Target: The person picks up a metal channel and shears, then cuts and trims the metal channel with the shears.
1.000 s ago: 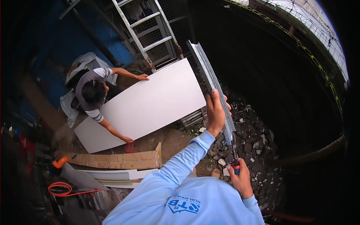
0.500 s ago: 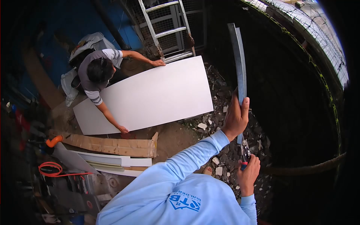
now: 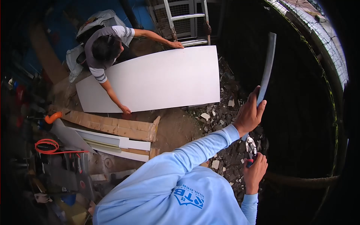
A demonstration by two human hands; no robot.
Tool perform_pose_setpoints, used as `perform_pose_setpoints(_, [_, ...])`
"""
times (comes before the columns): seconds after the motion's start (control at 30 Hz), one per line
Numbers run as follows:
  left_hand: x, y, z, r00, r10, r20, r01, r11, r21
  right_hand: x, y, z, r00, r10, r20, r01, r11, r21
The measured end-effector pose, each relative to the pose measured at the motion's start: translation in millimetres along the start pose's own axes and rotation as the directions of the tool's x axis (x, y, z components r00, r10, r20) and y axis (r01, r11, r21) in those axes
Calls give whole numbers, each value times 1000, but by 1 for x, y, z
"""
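My left hand is closed around a long, narrow grey metal channel, which points up and slightly to the right. Below it, my right hand grips a pair of tin snips with red showing on the handle. The jaws of the snips are at the lower end of the channel, just under my left hand; whether they bite into the metal I cannot tell. Both my arms are in light blue sleeves.
Another person bends over a large white panel, hands on its edges. A ladder stands behind it. Cardboard, white strips and an orange-red hose lie at left. Rubble covers the ground beneath my hands.
The metal channel has swung to the right and turned, now showing a narrower face. My left hand has moved right with it; the snips stay at its lower end.
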State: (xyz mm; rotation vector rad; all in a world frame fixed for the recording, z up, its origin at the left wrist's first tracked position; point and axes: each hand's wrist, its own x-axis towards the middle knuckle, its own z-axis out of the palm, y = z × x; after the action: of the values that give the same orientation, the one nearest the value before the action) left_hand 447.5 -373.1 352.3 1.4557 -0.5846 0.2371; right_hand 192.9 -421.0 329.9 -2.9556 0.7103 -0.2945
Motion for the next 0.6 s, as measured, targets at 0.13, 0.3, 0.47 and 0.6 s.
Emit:
perform_pose_setpoints(0.13, [-36, 41, -5, 932, 204, 299, -240, 967, 87, -5, -26, 4, 997, 5, -76, -11, 997, -80])
perform_pose_setpoints(0.3, [-12, 32, -22, 929, 56, 365, 81, 933, -350, -6, 24, 17, 613, -146, 777, -720, 302, 625])
perform_pose_setpoints(0.47, [46, 14, -58, 788, -448, 422, 610, 474, -635, -27, 16, 20, 569, -314, 760, -822, -247, 514])
perform_pose_setpoints(0.6, [49, 20, -75, 773, -451, 445, 632, 492, -599, -30, 21, 45, 743, 164, 649, -669, 143, 730])
